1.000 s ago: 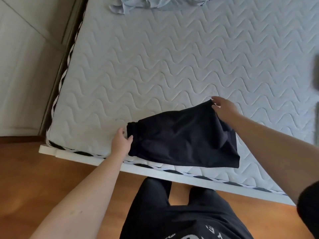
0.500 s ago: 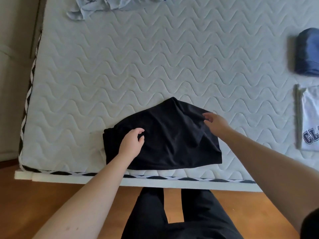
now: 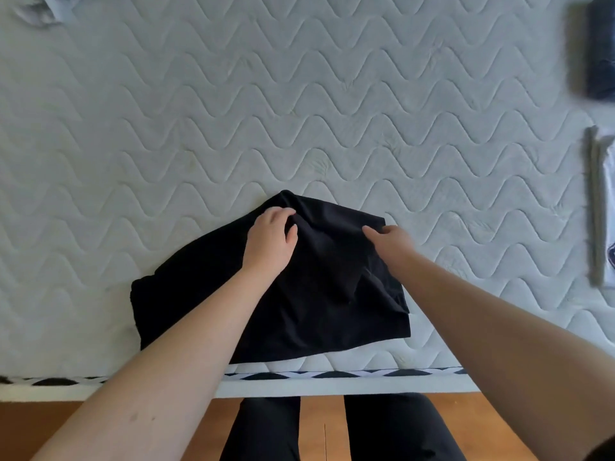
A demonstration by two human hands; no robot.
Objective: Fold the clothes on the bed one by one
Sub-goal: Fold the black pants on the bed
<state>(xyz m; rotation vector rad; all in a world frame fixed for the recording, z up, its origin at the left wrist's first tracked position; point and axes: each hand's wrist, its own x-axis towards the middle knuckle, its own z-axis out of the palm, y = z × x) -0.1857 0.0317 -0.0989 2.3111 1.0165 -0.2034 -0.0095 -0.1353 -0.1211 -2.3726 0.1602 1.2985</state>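
A black garment (image 3: 206, 294) lies partly folded on the quilted white mattress (image 3: 299, 94), close to its front edge. My left hand (image 3: 271, 241) rests on the garment's upper part, with its fingers curled round a raised fold near the top corner. My right hand (image 3: 392, 242) holds the cloth at the upper right edge, thumb pointing left. A ridge of fabric stands between the two hands. Part of the garment's middle is hidden by my left forearm.
A crumpled pale blue garment (image 3: 43, 10) lies at the far left corner. At the right edge of the mattress sit a folded dark blue garment (image 3: 599, 51) and a folded white shirt (image 3: 604, 211). The black-and-white bed border (image 3: 332, 374) and wooden floor (image 3: 321, 427) are below.
My left hand went from the garment's left end up to its top corner. My right hand slid inward along the right edge. The view moved closer and to the left.
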